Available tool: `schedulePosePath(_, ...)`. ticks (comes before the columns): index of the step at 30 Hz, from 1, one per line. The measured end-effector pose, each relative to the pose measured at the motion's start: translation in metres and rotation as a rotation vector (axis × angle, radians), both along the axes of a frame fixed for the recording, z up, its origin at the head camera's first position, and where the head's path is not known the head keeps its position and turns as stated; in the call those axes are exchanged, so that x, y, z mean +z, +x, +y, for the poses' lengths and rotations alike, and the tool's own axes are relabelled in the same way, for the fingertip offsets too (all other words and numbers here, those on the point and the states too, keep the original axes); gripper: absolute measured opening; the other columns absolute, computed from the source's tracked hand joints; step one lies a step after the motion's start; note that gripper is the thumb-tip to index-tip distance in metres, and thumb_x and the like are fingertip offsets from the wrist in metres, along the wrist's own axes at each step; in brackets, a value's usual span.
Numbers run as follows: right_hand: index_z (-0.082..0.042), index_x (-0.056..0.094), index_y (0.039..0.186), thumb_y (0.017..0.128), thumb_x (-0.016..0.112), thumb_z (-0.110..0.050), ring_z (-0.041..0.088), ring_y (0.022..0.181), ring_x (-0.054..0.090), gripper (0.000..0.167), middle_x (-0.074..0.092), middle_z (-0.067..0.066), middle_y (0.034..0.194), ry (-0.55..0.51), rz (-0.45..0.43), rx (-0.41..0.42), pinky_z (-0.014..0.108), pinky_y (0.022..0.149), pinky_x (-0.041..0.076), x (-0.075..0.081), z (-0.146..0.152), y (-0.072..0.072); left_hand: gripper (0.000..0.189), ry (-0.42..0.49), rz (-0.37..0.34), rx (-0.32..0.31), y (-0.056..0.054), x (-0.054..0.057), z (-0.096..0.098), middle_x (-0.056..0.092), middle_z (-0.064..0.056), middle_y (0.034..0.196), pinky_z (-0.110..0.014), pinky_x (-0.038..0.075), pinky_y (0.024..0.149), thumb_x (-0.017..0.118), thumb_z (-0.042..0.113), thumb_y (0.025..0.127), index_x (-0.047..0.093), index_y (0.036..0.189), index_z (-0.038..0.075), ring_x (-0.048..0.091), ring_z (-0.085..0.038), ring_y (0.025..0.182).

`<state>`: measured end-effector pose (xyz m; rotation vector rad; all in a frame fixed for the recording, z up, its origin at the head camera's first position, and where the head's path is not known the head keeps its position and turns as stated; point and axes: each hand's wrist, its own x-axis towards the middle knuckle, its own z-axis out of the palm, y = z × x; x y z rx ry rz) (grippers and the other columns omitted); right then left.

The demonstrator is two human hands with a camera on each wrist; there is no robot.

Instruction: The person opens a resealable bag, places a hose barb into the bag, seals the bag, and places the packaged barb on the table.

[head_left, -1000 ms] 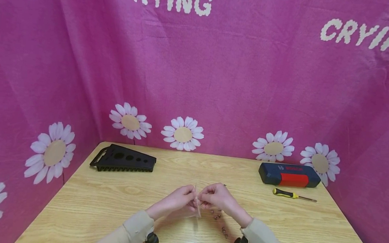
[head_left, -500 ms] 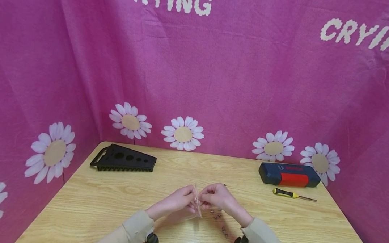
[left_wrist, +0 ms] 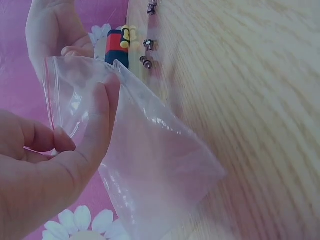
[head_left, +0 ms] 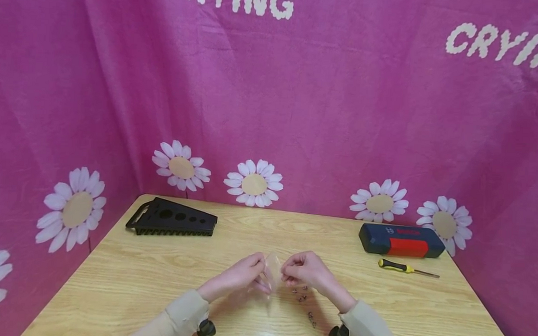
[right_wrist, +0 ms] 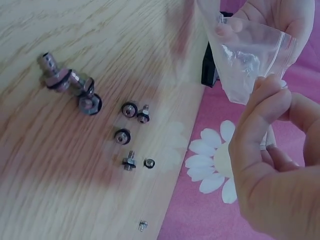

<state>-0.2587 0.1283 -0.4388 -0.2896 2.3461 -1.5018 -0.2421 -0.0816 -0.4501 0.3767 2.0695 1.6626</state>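
A clear zip bag with a red line along its mouth hangs between the two hands, close above the wooden table. My left hand pinches it near the mouth, the index finger stretched along the plastic. On the other side, the curled fingertips of my right hand meet the thumb at the bag's edge, and the bag spreads between the hands. Below the right hand, several small metal fittings with black rings lie scattered on the table. A larger cluster of fittings sits nearer the wrist camera.
A black tool rack lies at the back left of the table. At the back right is a dark blue and red Bosch case, with a yellow and black screwdriver in front. A pink flowered curtain surrounds the table.
The hands have moved slightly apart, my right hand going right. The bag, seen nearly edge-on before, now shows wider between them. The view has shifted a little.
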Motion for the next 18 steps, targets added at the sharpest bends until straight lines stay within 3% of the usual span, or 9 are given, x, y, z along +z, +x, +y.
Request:
schedulePosePath(4,0.009,0.070,0.097,0.091,0.066,-0.007,0.009,0.062,0.067,0.018,0.074,0.010,0.078,0.007,0.027,-0.016,0.037,0.069,0.062,0.003,0.002,0.001,0.024,-0.035,0.003,0.001,-0.002,0.002,-0.004,0.063,-0.017,0.112,-0.040,0.058,0.087,0.029,0.015,0.107,0.046,0.101,-0.002,0.074,-0.029,0.089)
schedulePosePath(10,0.011,0.070,0.096,0.090,0.064,-0.007,0.012,0.064,0.069,0.020,0.074,0.014,0.078,0.037,0.082,-0.008,0.039,0.069,0.062,0.008,0.008,0.001,0.023,-0.046,0.031,0.027,-0.005,0.003,-0.007,0.061,-0.019,0.111,-0.039,0.060,0.082,0.034,0.012,0.102,0.050,0.099,-0.004,0.074,-0.032,0.088)
schedulePosePath(18,0.009,0.070,0.097,0.091,0.065,-0.009,0.009,0.066,0.068,0.019,0.074,0.010,0.079,0.050,0.059,0.010,0.039,0.072,0.062,0.011,0.016,-0.002,0.023,-0.075,0.065,0.011,-0.006,0.001,-0.014,0.058,-0.022,0.111,-0.036,0.060,0.081,0.035,0.013,0.102,0.048,0.095,-0.005,0.074,-0.030,0.088)
